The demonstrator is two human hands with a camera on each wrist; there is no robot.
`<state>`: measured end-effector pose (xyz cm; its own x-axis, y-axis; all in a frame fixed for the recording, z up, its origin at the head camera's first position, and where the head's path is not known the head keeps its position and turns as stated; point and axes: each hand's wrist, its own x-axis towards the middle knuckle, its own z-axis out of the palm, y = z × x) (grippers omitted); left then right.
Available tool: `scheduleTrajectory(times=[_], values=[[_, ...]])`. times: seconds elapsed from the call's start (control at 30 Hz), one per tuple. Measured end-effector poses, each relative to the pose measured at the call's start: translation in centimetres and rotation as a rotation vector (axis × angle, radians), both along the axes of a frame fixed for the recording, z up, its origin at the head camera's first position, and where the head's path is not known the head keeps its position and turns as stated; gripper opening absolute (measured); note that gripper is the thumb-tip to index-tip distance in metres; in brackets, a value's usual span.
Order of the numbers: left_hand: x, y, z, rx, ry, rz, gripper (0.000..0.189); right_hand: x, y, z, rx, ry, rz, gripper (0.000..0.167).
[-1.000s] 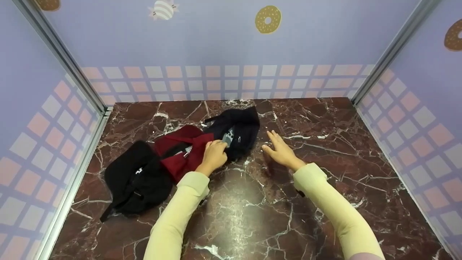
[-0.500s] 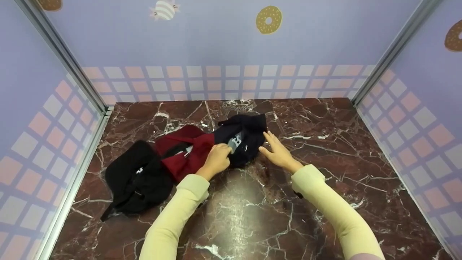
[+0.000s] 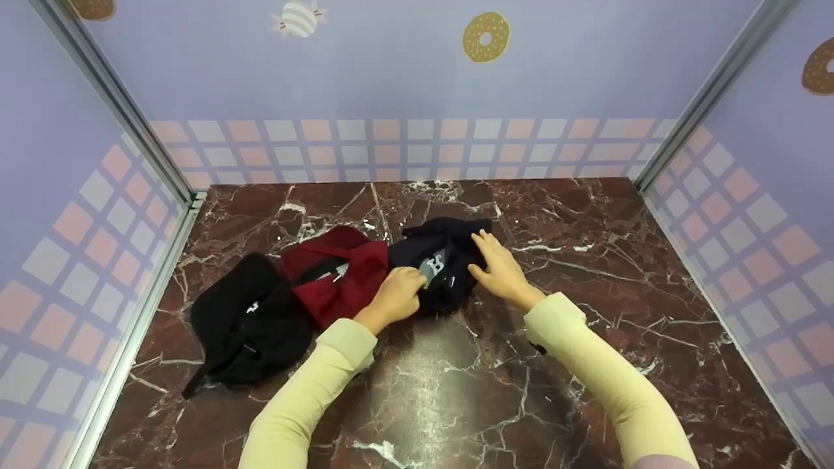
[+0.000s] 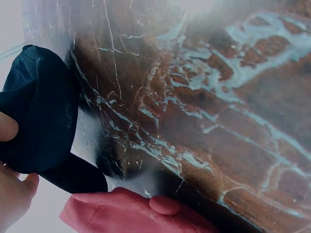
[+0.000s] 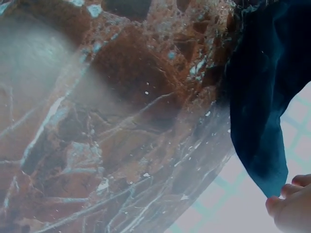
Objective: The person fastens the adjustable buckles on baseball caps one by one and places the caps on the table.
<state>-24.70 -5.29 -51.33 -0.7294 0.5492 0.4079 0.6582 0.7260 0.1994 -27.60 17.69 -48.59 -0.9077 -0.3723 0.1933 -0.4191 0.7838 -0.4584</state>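
Observation:
A navy cap [image 3: 449, 251] with a grey patch and white letter lies on the marbled surface, right of the other caps. My left hand [image 3: 399, 293] pinches its near left side; in the left wrist view the thumb lies on the dark fabric and other fingers [image 4: 14, 196] sit below it. My right hand [image 3: 502, 268] rests against the cap's right side with fingers extended; in the right wrist view its fingertips [image 5: 291, 191] touch the fabric's end. A red cap [image 3: 342, 270] lies beside my left hand, with a black cap [image 3: 251, 319] to its left.
The dark red marbled tabletop [image 3: 554, 384] extends under the caps. A lilac back wall [image 3: 391, 78] with pink and white squares closes off the far edge, and side walls stand at left and right along metal rails [image 3: 124, 339].
The navy cap has slid right and toward me, with my left hand moving along with it. My right hand, apart from the cap earlier, now touches its right side. Both other caps stay put.

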Motion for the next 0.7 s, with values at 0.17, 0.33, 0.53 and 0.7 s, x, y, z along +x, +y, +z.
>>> scheduleTrajectory(times=[0.17,0.33,0.53,0.7], values=[[0.2,0.1,0.2,-0.034,0.004,-0.034,0.017,-0.4,-0.2,0.7,0.057,0.008,-0.031,0.06],[0.6,0.1,0.2,-0.083,0.035,-0.068,0.017,-0.9,0.0,1.0,0.134,-0.007,-0.077,0.062],[1.1,0.0,0.4,-0.138,0.06,-0.109,0.015,-1.4,0.5,0.5,0.186,-0.005,-0.109,0.062],[1.5,-0.1,0.6,-0.16,0.089,-0.121,0.018,-1.6,0.9,0.1,0.196,0.016,-0.103,0.061]])
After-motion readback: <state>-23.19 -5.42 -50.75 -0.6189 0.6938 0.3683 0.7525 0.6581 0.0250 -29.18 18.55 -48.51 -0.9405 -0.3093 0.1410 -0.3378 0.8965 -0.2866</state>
